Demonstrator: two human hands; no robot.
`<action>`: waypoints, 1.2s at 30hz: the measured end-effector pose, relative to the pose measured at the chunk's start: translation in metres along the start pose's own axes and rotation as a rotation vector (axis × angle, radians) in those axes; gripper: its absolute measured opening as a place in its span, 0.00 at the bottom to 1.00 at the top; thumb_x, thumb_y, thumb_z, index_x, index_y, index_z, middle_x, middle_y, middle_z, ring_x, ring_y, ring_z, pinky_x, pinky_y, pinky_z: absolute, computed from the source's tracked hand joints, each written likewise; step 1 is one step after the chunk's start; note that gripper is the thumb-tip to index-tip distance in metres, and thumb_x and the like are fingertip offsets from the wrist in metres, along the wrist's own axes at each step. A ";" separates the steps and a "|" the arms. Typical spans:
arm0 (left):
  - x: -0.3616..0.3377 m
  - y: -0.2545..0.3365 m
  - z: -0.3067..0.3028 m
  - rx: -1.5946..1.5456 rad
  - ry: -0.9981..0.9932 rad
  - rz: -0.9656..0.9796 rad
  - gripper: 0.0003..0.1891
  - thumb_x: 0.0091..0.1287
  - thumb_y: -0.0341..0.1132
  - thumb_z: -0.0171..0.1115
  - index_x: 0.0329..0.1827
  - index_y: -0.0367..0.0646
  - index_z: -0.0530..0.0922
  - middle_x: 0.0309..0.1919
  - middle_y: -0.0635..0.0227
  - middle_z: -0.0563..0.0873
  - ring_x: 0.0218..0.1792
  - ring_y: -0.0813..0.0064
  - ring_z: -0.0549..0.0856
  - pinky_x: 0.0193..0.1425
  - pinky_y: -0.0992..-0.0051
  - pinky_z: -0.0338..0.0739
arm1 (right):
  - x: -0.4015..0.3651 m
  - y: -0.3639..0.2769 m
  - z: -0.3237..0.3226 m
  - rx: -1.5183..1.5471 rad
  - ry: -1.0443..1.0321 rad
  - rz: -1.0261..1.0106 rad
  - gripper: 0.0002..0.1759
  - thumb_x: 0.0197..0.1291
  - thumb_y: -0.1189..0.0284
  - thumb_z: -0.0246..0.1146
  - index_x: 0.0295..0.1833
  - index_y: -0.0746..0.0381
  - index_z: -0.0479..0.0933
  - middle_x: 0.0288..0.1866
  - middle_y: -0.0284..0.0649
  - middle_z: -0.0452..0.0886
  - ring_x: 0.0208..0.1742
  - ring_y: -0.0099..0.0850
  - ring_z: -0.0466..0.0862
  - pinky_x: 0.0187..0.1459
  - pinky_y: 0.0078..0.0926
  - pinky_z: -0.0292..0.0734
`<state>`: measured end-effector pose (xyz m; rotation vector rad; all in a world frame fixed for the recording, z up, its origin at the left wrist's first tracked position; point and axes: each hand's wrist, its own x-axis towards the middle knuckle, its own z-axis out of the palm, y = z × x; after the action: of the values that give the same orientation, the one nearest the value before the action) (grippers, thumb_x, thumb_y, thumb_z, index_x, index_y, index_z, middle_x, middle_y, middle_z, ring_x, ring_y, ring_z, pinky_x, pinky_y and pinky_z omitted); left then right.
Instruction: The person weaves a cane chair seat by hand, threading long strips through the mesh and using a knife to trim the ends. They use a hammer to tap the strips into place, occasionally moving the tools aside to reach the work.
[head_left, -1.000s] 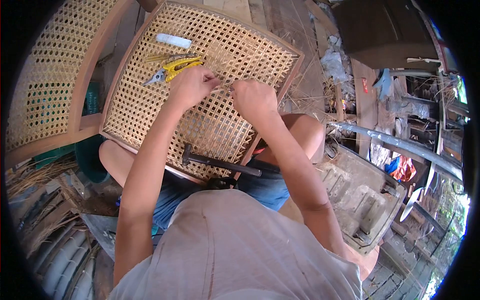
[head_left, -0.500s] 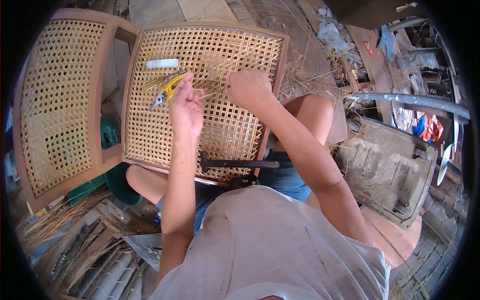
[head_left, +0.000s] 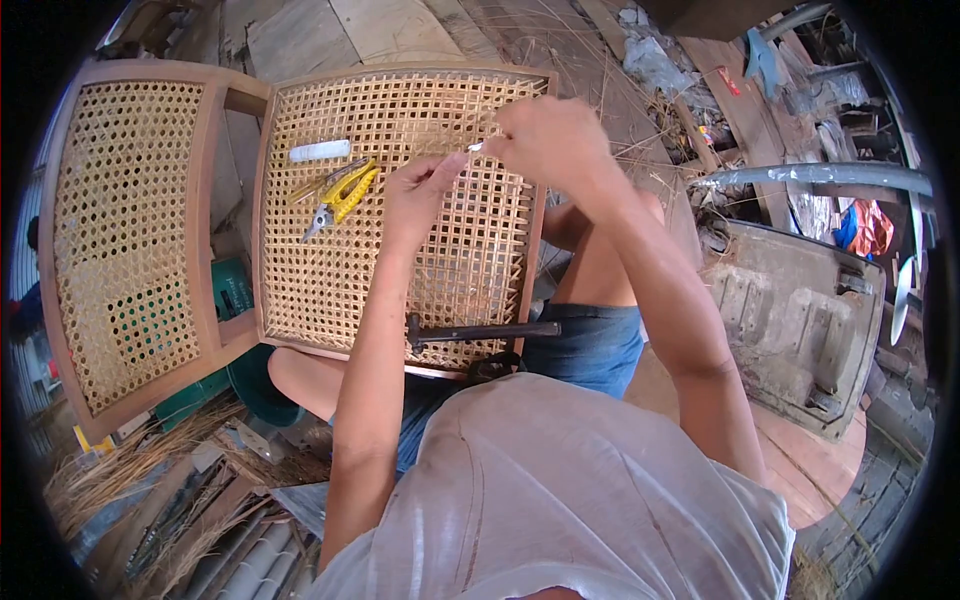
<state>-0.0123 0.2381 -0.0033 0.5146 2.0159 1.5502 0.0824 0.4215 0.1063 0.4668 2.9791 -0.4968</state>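
A wooden chair with a woven cane seat (head_left: 330, 260) lies across my lap. My left hand (head_left: 422, 190) hovers over the middle of the weave, fingers pinched on a thin cane strand (head_left: 470, 150). My right hand (head_left: 548, 138) is raised above the seat's right edge, fist closed on the same strand. Yellow-handled cutters (head_left: 340, 195) and a white tube (head_left: 320, 151) rest on the weave left of my hands. A dark hammer (head_left: 480, 331) lies across the seat's near edge.
The chair's cane backrest (head_left: 125, 230) stands at the left. Loose cane strips (head_left: 130, 470) and corrugated sheet litter the floor at lower left. A grey moulded block (head_left: 800, 330) and a metal pipe (head_left: 820, 178) lie at the right. A green container (head_left: 230, 290) sits under the chair.
Both hands have lifted and shifted right, my right hand drawing the strand up and away from the weave. The view has swung, showing more of the backrest.
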 end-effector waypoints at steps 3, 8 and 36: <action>-0.004 -0.016 -0.003 -0.099 0.102 -0.019 0.11 0.72 0.37 0.75 0.43 0.36 0.91 0.24 0.77 0.83 0.27 0.88 0.73 0.32 0.82 0.68 | 0.011 -0.009 0.037 -0.059 -0.055 -0.047 0.16 0.64 0.62 0.64 0.42 0.63 0.89 0.39 0.48 0.91 0.46 0.45 0.93 0.51 0.48 0.85; -0.010 -0.025 -0.017 0.240 0.180 -0.022 0.09 0.69 0.35 0.76 0.39 0.36 0.91 0.24 0.78 0.83 0.26 0.89 0.74 0.31 0.82 0.69 | 0.004 -0.018 0.060 -0.138 -0.180 -0.041 0.11 0.63 0.68 0.65 0.43 0.62 0.88 0.41 0.47 0.91 0.45 0.44 0.93 0.49 0.44 0.87; -0.014 -0.026 -0.011 0.515 0.160 0.501 0.16 0.64 0.25 0.70 0.55 0.45 0.88 0.49 0.61 0.86 0.34 0.70 0.88 0.38 0.69 0.83 | 0.023 0.001 0.036 -0.213 -0.297 0.029 0.26 0.68 0.49 0.66 0.48 0.64 0.88 0.42 0.49 0.91 0.48 0.45 0.92 0.50 0.44 0.87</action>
<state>-0.0075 0.2148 -0.0236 1.2033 2.5598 1.3455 0.0625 0.4170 0.0692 0.3782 2.6951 -0.2184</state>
